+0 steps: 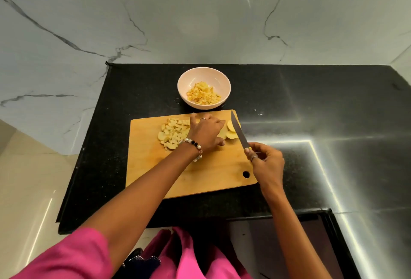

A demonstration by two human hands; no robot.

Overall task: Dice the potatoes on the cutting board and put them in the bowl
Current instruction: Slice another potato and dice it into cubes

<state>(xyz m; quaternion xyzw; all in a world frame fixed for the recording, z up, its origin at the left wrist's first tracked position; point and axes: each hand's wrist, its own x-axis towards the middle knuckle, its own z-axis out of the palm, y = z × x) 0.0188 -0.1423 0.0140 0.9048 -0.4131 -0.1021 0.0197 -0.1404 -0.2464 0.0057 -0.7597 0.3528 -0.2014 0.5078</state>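
One cutting board carries a diced potato pile and potato slices. One bowl of dice sits beyond it. The left hand, fingers spread, presses the slices; the right hand pinches one knife.

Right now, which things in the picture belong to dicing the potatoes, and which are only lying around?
Part of the job:
- cutting board
- knife, held by the right hand
- potato slices under the left hand
- cut pieces on the board
- bowl holding diced potato

Not part of it:
- black countertop
- marble wall
- beaded bracelet
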